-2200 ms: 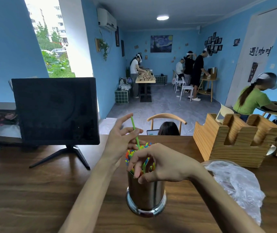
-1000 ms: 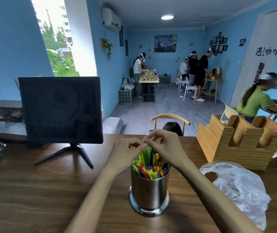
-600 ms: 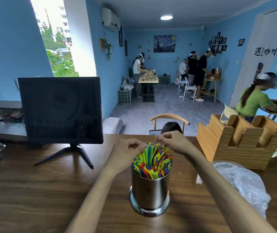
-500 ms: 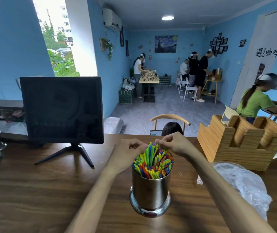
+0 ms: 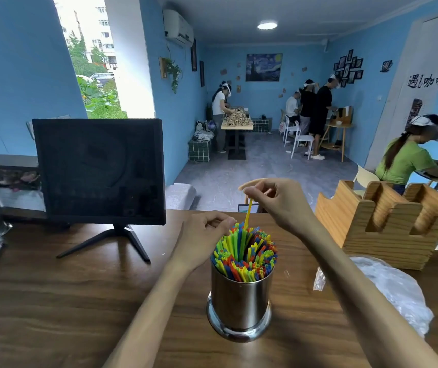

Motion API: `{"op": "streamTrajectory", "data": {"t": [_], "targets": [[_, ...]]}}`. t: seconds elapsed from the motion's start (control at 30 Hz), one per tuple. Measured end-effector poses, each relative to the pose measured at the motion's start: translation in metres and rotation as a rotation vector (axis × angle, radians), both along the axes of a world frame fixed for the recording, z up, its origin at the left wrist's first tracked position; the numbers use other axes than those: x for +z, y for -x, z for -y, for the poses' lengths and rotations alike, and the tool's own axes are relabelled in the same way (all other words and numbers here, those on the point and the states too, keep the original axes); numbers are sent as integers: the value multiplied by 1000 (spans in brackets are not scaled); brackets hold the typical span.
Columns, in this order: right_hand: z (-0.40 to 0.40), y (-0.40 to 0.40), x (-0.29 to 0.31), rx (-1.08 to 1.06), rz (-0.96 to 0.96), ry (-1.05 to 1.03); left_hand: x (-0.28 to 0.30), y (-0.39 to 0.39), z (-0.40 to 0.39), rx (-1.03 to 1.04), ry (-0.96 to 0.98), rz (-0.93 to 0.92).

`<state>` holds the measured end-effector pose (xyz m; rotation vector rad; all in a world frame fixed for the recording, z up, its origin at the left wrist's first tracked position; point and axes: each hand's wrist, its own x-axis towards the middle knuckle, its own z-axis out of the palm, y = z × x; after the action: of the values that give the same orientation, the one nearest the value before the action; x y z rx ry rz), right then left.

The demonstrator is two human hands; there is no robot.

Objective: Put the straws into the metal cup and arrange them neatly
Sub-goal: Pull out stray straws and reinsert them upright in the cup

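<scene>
A shiny metal cup (image 5: pixel 239 298) stands on the wooden table (image 5: pixel 53 301), packed with several coloured straws (image 5: pixel 247 254) in green, yellow, red and blue. My right hand (image 5: pixel 279 201) hovers above the bundle and pinches one yellow straw (image 5: pixel 248 212) by its top end; the straw sticks up higher than the others. My left hand (image 5: pixel 203 236) sits at the left side of the bundle, fingers curled, thumb and fingertips touching the straw tops. I cannot tell whether it pinches a straw.
A black monitor (image 5: pixel 98 171) on a tripod stand is at the left rear. A wooden holder (image 5: pixel 387 227) stands at the right, with a clear plastic bag (image 5: pixel 395 288) in front of it. People work at tables further back in the room.
My right hand has risen from the straw tops, drawing one yellow straw upward out of the bundle. My left hand stays at the bundle's left edge.
</scene>
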<state>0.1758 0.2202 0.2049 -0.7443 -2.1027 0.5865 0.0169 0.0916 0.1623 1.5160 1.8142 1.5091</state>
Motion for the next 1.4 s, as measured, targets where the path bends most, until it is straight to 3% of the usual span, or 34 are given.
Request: {"op": "streamTrajectory", "data": {"t": [0.17, 0.33, 0.4, 0.6, 0.73, 0.87, 1.0, 1.07, 1.2, 1.4], "targets": [[47, 0, 36, 85, -264, -93, 13, -9, 0, -126, 88, 222], [79, -1, 44, 364, -350, 87, 24, -11, -6, -266, 101, 664], [86, -4, 43, 471, -327, 138, 29, -10, -10, -264, 72, 754], [73, -12, 19, 610, 112, 282, 54, 1, -20, -180, -87, 730], [53, -9, -6, 478, 307, 234, 65, 1, -25, -170, -191, 421], [43, -6, -16, 339, 342, 123, 64, -6, -22, -231, -276, 241], [40, -9, -16, 374, 288, 171, 57, -12, -16, -251, -302, 155], [30, -11, -17, 351, 156, 284, 50, -14, -12, -250, -312, 181], [-3, -13, -28, 33, -12, 393, 37, -16, -5, -218, -362, 304], [-14, -9, -46, -107, 173, 383, 45, -12, -2, -124, -574, 403]]}}
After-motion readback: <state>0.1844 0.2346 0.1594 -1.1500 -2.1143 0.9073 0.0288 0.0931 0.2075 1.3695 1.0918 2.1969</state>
